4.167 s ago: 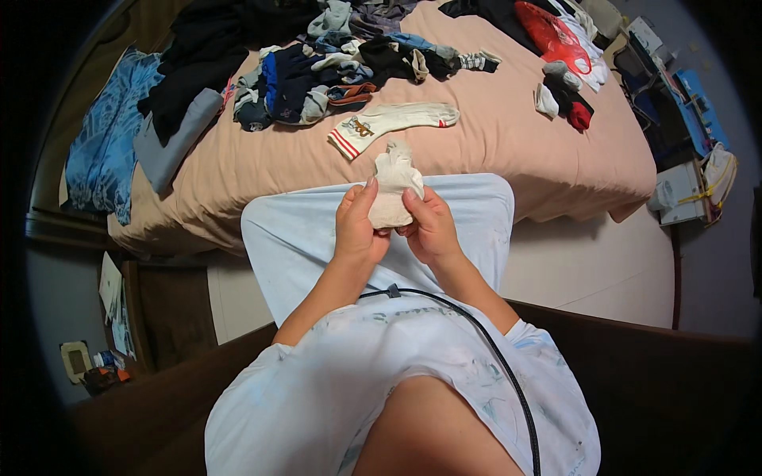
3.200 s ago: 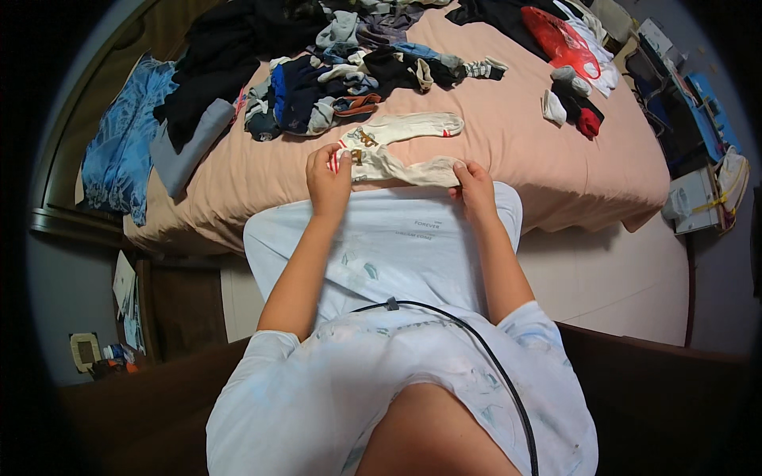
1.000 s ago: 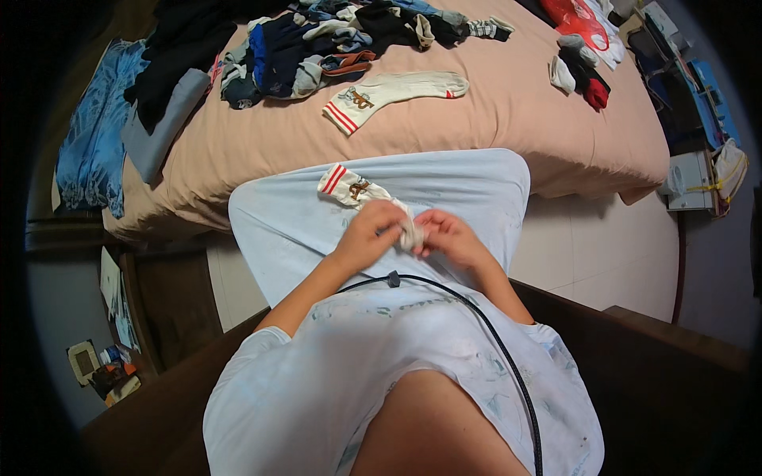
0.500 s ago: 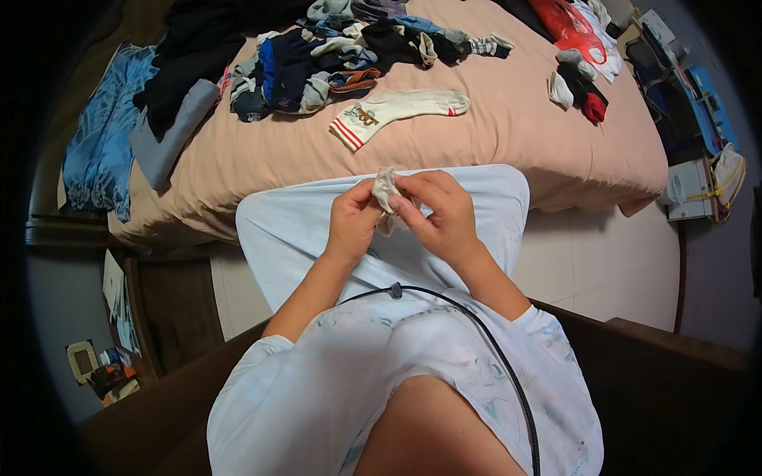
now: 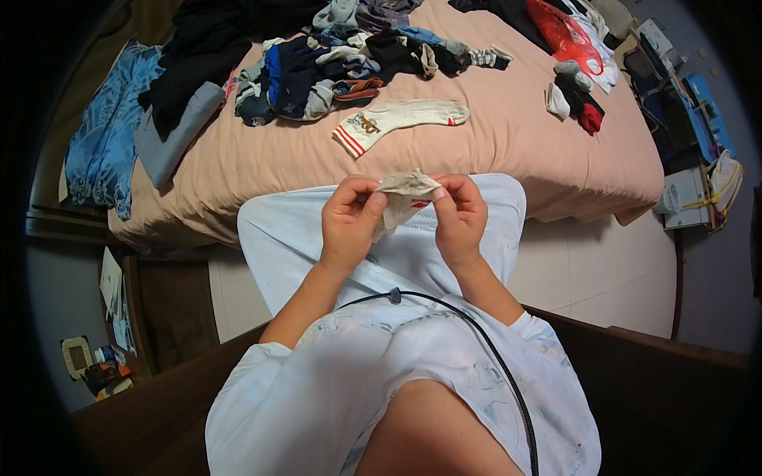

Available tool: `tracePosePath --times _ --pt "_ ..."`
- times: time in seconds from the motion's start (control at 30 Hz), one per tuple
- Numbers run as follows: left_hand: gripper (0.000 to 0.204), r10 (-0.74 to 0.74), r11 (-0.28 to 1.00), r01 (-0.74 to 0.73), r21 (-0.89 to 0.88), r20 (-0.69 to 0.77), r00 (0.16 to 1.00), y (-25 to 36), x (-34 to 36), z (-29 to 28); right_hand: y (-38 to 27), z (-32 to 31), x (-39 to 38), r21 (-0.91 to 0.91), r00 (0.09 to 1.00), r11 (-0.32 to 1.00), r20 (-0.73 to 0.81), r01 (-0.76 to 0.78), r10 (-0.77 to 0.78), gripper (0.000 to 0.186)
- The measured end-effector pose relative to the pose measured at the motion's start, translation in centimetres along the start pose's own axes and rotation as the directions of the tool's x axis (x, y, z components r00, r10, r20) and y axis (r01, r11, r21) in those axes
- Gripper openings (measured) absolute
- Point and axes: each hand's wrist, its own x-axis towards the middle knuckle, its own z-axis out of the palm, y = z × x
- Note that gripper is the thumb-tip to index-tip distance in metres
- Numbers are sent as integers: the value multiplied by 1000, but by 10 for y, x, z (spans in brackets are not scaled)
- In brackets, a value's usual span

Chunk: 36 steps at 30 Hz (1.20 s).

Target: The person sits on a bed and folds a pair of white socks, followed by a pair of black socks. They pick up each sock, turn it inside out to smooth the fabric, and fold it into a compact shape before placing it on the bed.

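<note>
Over my lap, a whitish sock (image 5: 407, 189) with a bit of red on it is stretched between my two hands. My left hand (image 5: 349, 218) pinches one side of its edge between thumb and fingers. The other side is gripped the same way by my right hand (image 5: 462, 216). The sock's lower part hangs down beside my left fingers. Just beyond, a long cream sock (image 5: 405, 116) with red stripes at the cuff and a brown figure lies flat on the bed.
The bed (image 5: 508, 151) has a peach cover. A heap of socks and clothes (image 5: 317, 75) lies farther back, with a few socks (image 5: 573, 95) and a red plastic bag (image 5: 556, 32) to the right. Folded grey cloth (image 5: 178, 135) and blue patterned fabric (image 5: 111, 135) lie at the left.
The sock was bunched up between my fingertips; now it is spread out. My right hand has shifted slightly right, apart from my left.
</note>
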Motion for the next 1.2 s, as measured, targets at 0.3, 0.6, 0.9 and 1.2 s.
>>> tracePosePath --times 0.3,0.6,0.9,1.2 --pt "18 94 945 -146 292 186 978 17 6 0 1 -5 0 -221 982 970 176 101 -62 12" --pt "18 -481 660 518 -544 224 848 21 13 9 5 -8 10 462 885 755 276 -465 376 12" --pt "22 -496 684 579 -443 300 815 14 13 9 1 -10 6 298 854 809 307 -506 421 9" --pt "15 -513 657 556 -509 239 824 12 12 12 -2 -8 8 126 855 868 287 -480 431 22"
